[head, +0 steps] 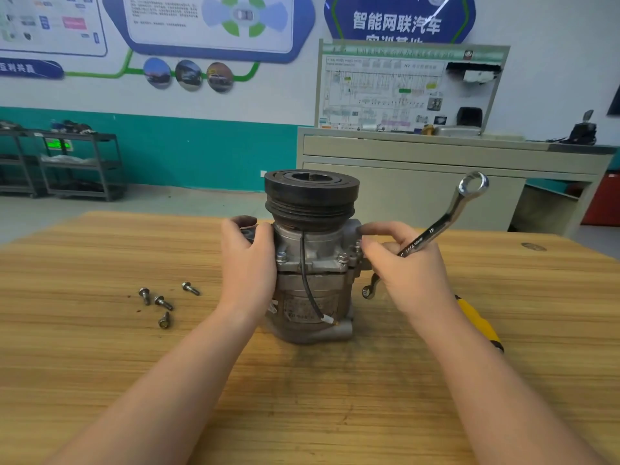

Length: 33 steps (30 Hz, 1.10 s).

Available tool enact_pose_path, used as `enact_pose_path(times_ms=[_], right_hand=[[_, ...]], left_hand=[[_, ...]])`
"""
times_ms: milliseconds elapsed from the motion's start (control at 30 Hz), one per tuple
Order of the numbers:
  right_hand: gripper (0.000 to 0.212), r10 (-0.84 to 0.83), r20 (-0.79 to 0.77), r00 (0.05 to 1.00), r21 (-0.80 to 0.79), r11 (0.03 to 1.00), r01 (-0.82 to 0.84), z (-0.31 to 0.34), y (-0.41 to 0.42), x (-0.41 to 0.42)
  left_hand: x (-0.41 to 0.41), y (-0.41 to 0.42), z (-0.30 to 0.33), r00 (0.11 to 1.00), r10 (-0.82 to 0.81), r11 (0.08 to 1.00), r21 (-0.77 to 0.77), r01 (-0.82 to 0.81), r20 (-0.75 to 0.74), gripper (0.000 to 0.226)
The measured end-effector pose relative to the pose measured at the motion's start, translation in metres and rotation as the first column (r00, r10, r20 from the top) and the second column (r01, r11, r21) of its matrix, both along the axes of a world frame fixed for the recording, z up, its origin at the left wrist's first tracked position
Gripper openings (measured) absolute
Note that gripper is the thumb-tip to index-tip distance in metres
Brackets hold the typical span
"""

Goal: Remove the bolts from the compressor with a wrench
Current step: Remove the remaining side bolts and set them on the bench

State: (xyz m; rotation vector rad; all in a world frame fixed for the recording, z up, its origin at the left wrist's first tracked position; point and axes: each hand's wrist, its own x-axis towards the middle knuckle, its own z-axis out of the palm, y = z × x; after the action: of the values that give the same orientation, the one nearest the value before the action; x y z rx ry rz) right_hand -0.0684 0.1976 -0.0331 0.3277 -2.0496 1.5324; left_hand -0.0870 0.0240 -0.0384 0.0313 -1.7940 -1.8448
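Wooden desk [100, 347] in a workshop, compressor [310, 263] upright mid-desk, pulley end on top.

Near side: both forearms reach in from the bottom edge. A yellow-handled tool [479, 322] lies under the right forearm, mostly hidden.

Left of the compressor, four loose bolts [164, 302] sit in a cluster on the desk, well apart from the body. So the job looks partly done.

Left hand [248, 263] wraps the compressor's left flank, fingers curled round the housing, steadying it.

Right hand [407, 263] is at the right flank, holding the wrench [446, 216] against the palm. Wrench long axis runs up and to the right, ring end in the air, away from the compressor. Thumb and forefinger tips are at a bolt on the right-side flange; can't tell whether they pinch it.

Two bolts [342, 258] show seated on the front flange.

Key relation: target bolt sits just left of the right fingertips; right hand is nearer.

A second wrench [370, 290] lies just right of the base.

Far: grey cabinet [419, 156], wiring board, posters.
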Motion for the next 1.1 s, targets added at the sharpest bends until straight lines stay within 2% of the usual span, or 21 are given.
enact_pose_path(times_ms=[67, 200, 300, 467, 567, 700, 833, 967, 1100], right_hand=[[0.011, -0.011, -0.016, 1.000, 0.012, 1.000, 0.011, 0.0003, -0.0002, 0.0009], [0.021, -0.001, -0.002, 1.000, 0.002, 1.000, 0.001, 0.0002, 0.0021, -0.0003], [0.014, 0.000, -0.012, 1.000, -0.006, 1.000, 0.000, 0.0008, 0.0012, 0.0001], [0.023, 0.008, -0.007, 1.000, 0.020, 1.000, -0.008, 0.0011, 0.0027, -0.0002], [0.015, 0.007, -0.028, 1.000, 0.018, 1.000, -0.007, 0.0016, 0.0030, 0.0007], [0.023, 0.020, -0.009, 1.000, 0.044, 0.999, -0.020, 0.0006, 0.0033, 0.0004], [0.015, 0.028, -0.038, 0.999, 0.067, 0.997, -0.025, 0.0006, 0.0026, 0.0023], [0.026, 0.028, -0.036, 0.999, 0.125, 0.992, -0.023, 0.0000, 0.0012, 0.0031], [0.018, 0.022, -0.058, 0.998, 0.084, 0.996, -0.017, 0.0002, 0.0008, 0.0026]], left_hand=[[-0.0005, 0.0000, -0.0001, 1.000, 0.002, 1.000, -0.002, -0.002, 0.000, 0.023], [0.0005, 0.0001, -0.0003, 1.000, -0.009, 1.000, -0.001, 0.009, 0.001, 0.023], [0.0007, 0.0001, 0.0000, 1.000, -0.012, 1.000, -0.002, 0.012, 0.007, 0.025], [0.0019, 0.0005, 0.0008, 1.000, -0.020, 1.000, 0.000, 0.020, 0.012, 0.024], [0.0021, 0.0005, 0.0015, 1.000, -0.012, 1.000, -0.007, 0.012, 0.020, 0.024], [0.0030, 0.0005, 0.0018, 1.000, -0.014, 1.000, -0.007, 0.015, 0.026, 0.024], [0.0031, 0.0008, 0.0018, 1.000, -0.013, 1.000, -0.001, 0.013, 0.020, 0.023], [0.0035, 0.0009, 0.0021, 1.000, -0.011, 1.000, -0.003, 0.011, 0.018, 0.023], [0.0038, 0.0011, 0.0028, 0.999, -0.018, 1.000, -0.003, 0.018, 0.026, 0.024]])
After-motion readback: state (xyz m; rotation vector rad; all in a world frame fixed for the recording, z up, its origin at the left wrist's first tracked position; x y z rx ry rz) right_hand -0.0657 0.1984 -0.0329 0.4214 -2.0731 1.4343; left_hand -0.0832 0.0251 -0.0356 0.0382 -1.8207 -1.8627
